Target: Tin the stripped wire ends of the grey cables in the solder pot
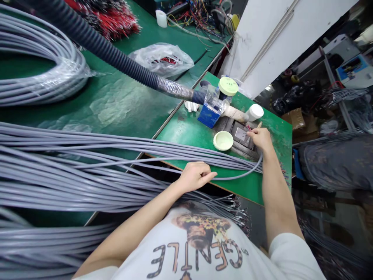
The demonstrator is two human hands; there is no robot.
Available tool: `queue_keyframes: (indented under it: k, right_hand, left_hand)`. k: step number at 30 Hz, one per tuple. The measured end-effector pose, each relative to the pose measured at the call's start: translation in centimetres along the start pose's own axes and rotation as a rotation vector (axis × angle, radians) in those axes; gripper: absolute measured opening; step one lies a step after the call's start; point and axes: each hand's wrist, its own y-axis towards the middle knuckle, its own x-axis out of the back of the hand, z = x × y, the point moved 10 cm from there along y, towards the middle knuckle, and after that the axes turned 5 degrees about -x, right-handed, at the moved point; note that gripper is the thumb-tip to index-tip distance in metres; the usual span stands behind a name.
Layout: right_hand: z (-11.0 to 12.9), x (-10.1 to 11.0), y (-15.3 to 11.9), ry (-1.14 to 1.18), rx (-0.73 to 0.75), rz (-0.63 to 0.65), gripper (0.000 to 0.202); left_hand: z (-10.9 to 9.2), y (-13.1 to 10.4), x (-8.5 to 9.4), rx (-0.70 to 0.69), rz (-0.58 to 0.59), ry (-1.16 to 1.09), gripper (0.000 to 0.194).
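My right hand [260,139] pinches the end of a grey cable [241,177], whose thin wires lie over the silvery plate [241,134] of a dark device. From that hand the cable loops down and back to the left. My left hand [197,176] rests at the near edge of the small green board, fingers curled, by the same cable; whether it grips the cable is hidden. Left of the device stands a shallow cream dish [223,140], and behind it a white jar [254,112]. A bundle of grey cables [175,149] crosses the board between my hands and the dish.
A dark corrugated hose [131,70] runs from the upper left to a blue box [208,115]. Coiled grey cable [67,74] and a plastic bag [163,58] lie on the green table [122,105]. More cables [72,186] hang over the near edge.
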Motion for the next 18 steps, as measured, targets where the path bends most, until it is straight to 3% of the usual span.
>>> queue_keyframes:
  k: [3, 6, 12, 18]
  right_hand:
    - [3.2, 2.1, -2.2, 0.141, 0.184, 0.000, 0.033]
    - [7.1, 2.8, -4.2, 0.206, 0.335, 0.037, 0.031]
    - [12.5, 0.4, -5.7, 0.022, 0.424, 0.114, 0.025]
    - [13.8, -1.8, -5.8, -0.185, 0.417, 0.146, 0.027]
  left_hand:
    - [0.1, 0.0, -0.1, 0.010, 0.003, 0.000, 0.038]
    - [0.2, 0.1, -0.1, 0.024, 0.002, -0.001, 0.037]
    - [0.1, 0.2, -0.1, 0.012, 0.002, -0.021, 0.037]
    - [0.1, 0.2, -0.1, 0.004, 0.008, -0.018, 0.038]
